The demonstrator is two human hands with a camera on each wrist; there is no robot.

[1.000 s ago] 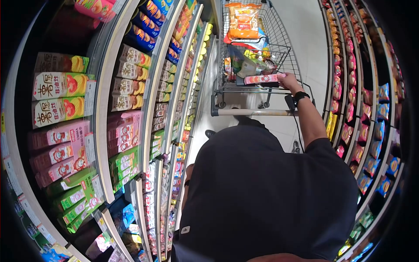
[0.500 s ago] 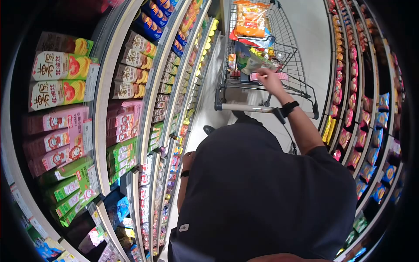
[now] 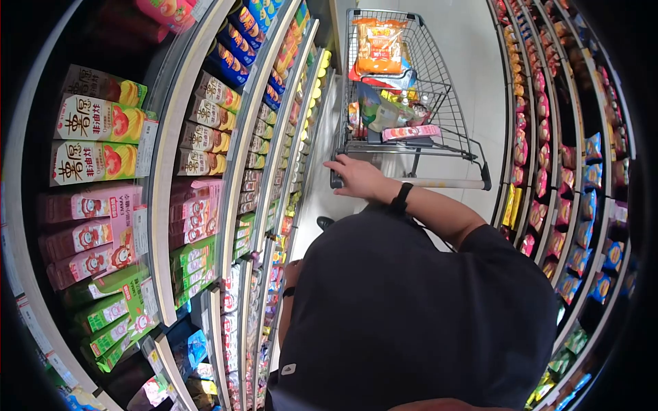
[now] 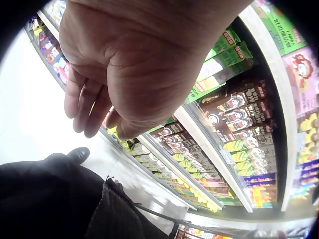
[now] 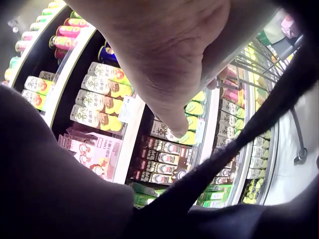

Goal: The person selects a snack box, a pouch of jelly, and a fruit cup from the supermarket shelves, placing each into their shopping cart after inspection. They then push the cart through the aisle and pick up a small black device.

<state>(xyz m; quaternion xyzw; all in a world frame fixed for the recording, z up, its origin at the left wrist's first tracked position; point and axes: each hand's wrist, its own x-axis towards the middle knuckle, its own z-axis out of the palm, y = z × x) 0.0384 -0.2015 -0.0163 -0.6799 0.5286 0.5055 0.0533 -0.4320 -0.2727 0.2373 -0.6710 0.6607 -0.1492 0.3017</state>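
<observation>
My right hand point(image 3: 360, 179) reaches across my body to the left end of the shopping cart's handle point(image 3: 439, 183), overlapping it in the head view. Its fingers spread toward the shelf side, and the right wrist view shows its thumb pointing down. A long pink snack box point(image 3: 411, 132) lies in the near part of the shopping cart point(image 3: 449, 113). Beyond the box are a green-and-clear bag point(image 3: 380, 113) and a large orange snack bag point(image 3: 379, 44). My left hand point(image 4: 129, 64) hangs at my side, fingers loose and nothing in it, beside the lower shelves.
Shelves on the left hold white potato-snack boxes point(image 3: 103, 161), pink boxes point(image 3: 123, 226) and green boxes point(image 3: 120, 322). On the right, another rack carries blue bags point(image 3: 588, 205) and pink bags. Pale floor point(image 3: 469, 75) runs between them past the cart.
The right hand set the pink box down in the cart, let it go and moved left and nearer to the handle's left end. The left arm stays low at my side.
</observation>
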